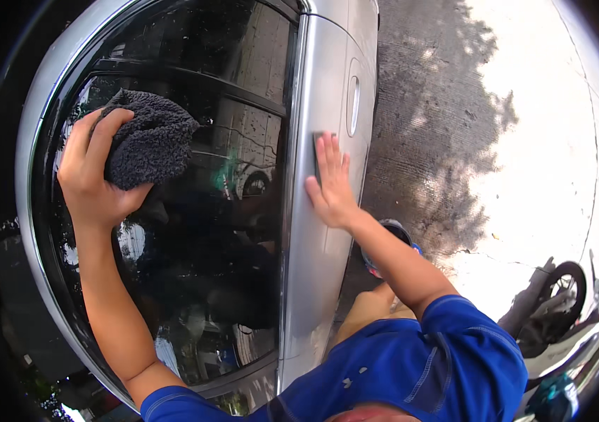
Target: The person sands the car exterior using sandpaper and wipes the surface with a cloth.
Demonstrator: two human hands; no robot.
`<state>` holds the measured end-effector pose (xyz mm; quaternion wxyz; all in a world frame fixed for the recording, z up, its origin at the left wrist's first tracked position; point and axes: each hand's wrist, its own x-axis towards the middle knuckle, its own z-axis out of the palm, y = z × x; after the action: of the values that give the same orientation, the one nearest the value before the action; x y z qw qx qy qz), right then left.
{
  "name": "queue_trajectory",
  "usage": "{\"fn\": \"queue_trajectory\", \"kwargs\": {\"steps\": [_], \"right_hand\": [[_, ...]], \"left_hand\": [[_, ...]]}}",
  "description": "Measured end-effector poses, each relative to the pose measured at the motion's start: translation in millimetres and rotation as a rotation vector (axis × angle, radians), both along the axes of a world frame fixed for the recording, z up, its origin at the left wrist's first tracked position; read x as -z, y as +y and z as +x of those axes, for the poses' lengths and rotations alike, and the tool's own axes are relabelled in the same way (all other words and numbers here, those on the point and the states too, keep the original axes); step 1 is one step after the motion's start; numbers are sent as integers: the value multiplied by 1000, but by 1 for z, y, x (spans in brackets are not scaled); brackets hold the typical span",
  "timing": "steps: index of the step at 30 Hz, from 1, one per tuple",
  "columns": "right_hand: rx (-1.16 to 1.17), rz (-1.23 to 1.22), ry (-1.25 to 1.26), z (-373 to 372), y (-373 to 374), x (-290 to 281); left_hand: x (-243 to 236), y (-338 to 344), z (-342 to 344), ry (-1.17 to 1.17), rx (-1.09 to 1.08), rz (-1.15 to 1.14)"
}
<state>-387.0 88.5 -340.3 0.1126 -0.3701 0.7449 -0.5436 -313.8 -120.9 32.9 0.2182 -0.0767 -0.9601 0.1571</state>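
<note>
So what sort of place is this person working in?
Outdoors, probably a driveway or roadside: there is a silver car right in front, sunlit pavement with patchy shade beside it, and what looks like a motorbike at the lower right.

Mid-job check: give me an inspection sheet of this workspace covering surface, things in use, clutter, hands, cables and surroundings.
Surface: silver painted car door beside a dark, glossy, reflective glass window.
Things in use: dark grey, fuzzy fabric cloth, bunched over the window; dark, straight-edged patch by the right fingertips, nature unclear.
Clutter: dark, round-rimmed container near the door, partly hidden.
Hands: left hand grips the cloth; right hand open, laid on the door.
Cables: nothing seen.
Surroundings: grey concrete ground, part shaded, part sunlit; black-tyred wheel of a parked two-wheeler, lower right.
</note>
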Motion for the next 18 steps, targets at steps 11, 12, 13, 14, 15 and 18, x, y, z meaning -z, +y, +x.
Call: {"fn": "queue_trajectory", "kwargs": {"steps": [11,12,13,14,15,18], "right_hand": [[-58,-710,-1603,-12,155,-17],[-58,-660,-1709,-26,163,-28],[-76,-665,-1688,-37,173,-19],[-40,-582,-1741,-44,186,4],[-5,-487,-1797,-47,201,26],[88,-362,-1992,-48,231,73]], "left_hand": [[184,171,-53,-735,132,656],[189,162,-63,-716,126,638],[194,158,-79,-806,205,487],[202,154,-97,-897,281,337],[212,142,-123,-856,139,206],[246,69,-191,-628,-138,-171]]}}
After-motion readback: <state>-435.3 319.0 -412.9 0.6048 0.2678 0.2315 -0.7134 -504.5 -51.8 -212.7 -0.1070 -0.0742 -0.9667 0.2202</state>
